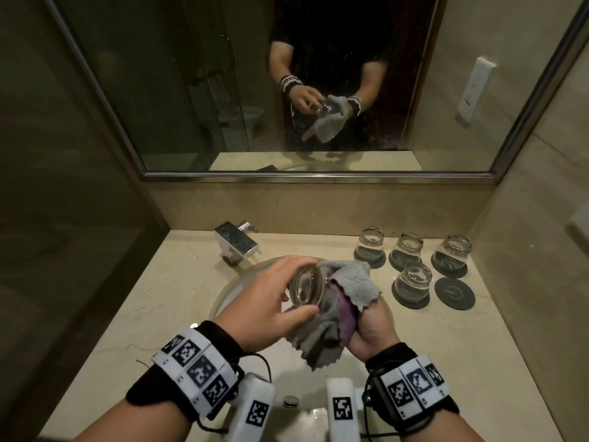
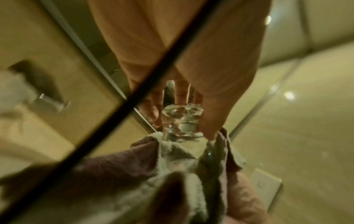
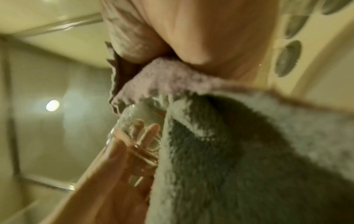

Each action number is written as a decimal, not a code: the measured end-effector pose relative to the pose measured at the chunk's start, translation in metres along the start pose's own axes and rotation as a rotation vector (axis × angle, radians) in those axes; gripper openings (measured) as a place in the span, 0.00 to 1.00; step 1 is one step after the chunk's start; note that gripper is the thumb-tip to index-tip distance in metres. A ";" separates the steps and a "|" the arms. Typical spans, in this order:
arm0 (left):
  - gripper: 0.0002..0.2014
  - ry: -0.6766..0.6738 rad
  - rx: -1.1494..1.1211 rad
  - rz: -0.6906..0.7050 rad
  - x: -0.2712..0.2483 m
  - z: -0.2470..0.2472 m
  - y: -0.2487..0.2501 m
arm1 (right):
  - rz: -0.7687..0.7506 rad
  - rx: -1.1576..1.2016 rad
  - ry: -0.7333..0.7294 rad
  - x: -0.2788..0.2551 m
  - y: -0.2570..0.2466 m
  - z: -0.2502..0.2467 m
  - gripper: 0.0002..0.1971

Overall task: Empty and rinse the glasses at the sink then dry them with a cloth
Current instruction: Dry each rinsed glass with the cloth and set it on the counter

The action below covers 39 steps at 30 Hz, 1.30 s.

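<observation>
No readable words, brands or numbers anywhere. Only signs: black-and-white square fiducial markers on the left wristband (image 1: 194,368), the right wristband (image 1: 414,386) and the two white wrist camera housings (image 1: 256,413); a power-symbol icon on the empty dark coaster (image 1: 454,293) on the tabletop.

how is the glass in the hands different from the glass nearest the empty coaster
The held glass is tipped on its side above the sink, gripped by the left hand; the counter glass stands mouth-down. The held glass is pressed against the grey cloth that the right hand bunches; the counter glass sits on a dark coaster, touched by nothing else. Both are clear, squat and rounded.
</observation>
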<state>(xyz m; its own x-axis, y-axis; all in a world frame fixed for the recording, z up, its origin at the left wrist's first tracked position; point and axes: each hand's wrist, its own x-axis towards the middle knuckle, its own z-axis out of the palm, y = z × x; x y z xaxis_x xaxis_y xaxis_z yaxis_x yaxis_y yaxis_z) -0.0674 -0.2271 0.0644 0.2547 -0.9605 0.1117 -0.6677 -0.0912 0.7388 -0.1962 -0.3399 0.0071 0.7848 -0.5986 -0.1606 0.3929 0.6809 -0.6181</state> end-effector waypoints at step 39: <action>0.18 0.082 -0.044 -0.022 0.001 0.004 -0.010 | -0.010 -0.305 0.092 -0.001 -0.008 0.019 0.10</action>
<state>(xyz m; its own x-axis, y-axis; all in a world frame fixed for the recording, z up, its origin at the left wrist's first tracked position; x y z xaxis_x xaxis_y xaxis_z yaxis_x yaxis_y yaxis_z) -0.0632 -0.2284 0.0548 0.3269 -0.9334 0.1477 -0.6303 -0.0989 0.7700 -0.1910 -0.3364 0.0270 0.7294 -0.6499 -0.2136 0.2276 0.5249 -0.8201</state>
